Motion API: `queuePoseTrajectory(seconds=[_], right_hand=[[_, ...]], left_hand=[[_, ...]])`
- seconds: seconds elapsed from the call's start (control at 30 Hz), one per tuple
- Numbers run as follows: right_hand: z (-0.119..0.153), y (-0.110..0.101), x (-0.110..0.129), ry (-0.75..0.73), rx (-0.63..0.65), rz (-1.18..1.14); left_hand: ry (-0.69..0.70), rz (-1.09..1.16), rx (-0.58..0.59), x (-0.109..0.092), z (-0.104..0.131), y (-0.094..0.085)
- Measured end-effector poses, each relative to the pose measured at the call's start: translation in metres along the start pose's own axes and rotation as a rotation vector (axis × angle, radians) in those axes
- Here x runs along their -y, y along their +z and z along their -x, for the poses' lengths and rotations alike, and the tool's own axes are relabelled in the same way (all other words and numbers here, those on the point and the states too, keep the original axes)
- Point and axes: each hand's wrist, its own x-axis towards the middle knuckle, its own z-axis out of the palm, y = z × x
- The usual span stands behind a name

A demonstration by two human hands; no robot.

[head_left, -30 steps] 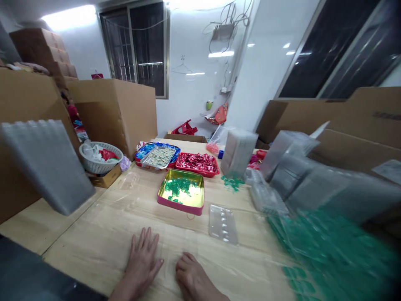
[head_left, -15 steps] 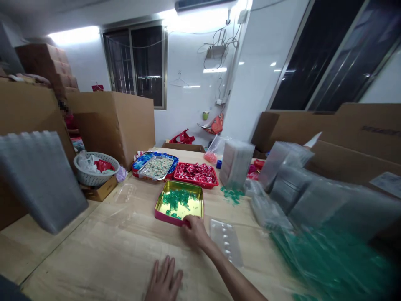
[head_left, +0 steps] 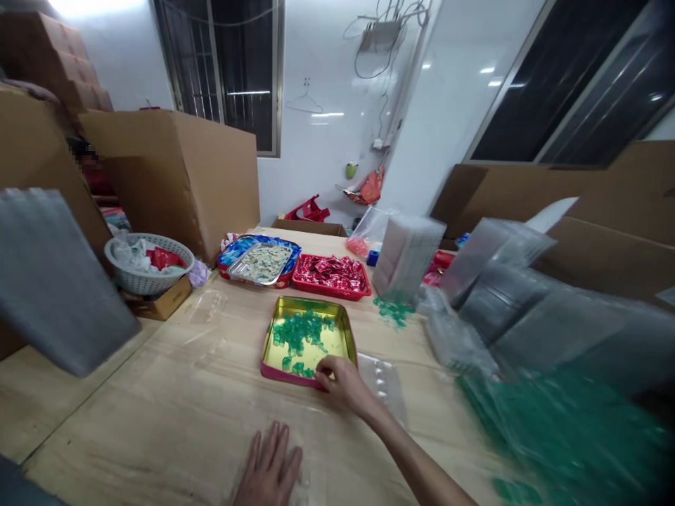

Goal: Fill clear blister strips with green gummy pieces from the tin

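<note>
A square tin with a gold inside and a pink outer rim (head_left: 291, 377) stands on the wooden table, with green translucent pieces (head_left: 301, 330) scattered in it. My right hand (head_left: 340, 383) has its fingers closed on the tin's near right rim. Flat on the table in front of the tin lies my left hand (head_left: 270, 467), fingers spread, holding nothing. A clear plastic tray with moulded bumps (head_left: 387, 386) is partly hidden behind my right forearm.
Behind the tin are a red tray of red-wrapped pieces (head_left: 332, 289) and a blue-lined tray (head_left: 226, 261). Stacked clear plastic trays (head_left: 408, 260) stand right, beside green pieces (head_left: 393, 311). A white basket (head_left: 150, 282) and grey stack (head_left: 58, 288) are left.
The view has tilted down. The tin appears shifted slightly right and turned a little, with my right hand still on its rim. My left hand stays flat on the table.
</note>
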Motion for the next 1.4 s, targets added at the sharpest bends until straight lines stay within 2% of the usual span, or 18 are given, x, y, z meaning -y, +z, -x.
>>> queuePoseTrajectory(seconds=[0.1,0.23,0.33,0.4,0.47,0.63,0.73,0.87,1.0,1.1,1.27,1.33,1.4], right_hand=[[-0.031,0.009,0.006,0.048,0.038,0.072],[-0.063,0.033,0.008,0.136,0.037,0.122],[-0.068,0.043,0.005,0.142,0.030,0.093],[-0.063,0.040,0.002,0.121,0.019,0.057],[-0.056,0.033,-0.001,0.093,0.002,0.023],[-0.046,0.023,-0.004,0.071,0.000,0.003],[-0.054,0.030,-0.002,0.075,0.006,0.015],[-0.067,0.040,-0.003,0.065,0.016,-0.006],[-0.067,0.037,-0.010,0.053,-0.024,-0.106],[-0.055,0.029,-0.012,0.047,-0.064,-0.203],[-0.023,0.008,0.008,-0.073,-0.122,-0.494],[-0.011,-0.002,0.020,-0.153,-0.171,-0.536],[-0.003,-0.009,0.027,-0.205,-0.226,-0.479]], left_hand=[[0.008,0.035,0.044,-0.012,0.007,0.004],[-0.104,0.035,0.059,-0.027,0.012,0.008],[-0.040,0.049,0.044,-0.021,0.008,0.001],[-0.010,0.146,0.014,-0.011,0.000,-0.010],[-0.113,0.298,0.000,-0.001,-0.015,-0.025],[-0.609,0.692,0.057,0.011,-0.065,-0.069],[-0.723,0.855,0.060,0.010,-0.082,-0.086],[-0.795,0.932,0.029,0.008,-0.084,-0.095],[-0.941,1.035,0.100,0.015,-0.083,-0.096],[-1.019,1.172,0.061,0.024,-0.093,-0.088],[-1.199,1.537,-0.105,0.037,-0.136,-0.066],[-1.225,1.619,-0.115,0.041,-0.155,-0.059],[-1.211,1.654,-0.106,0.043,-0.169,-0.053]])
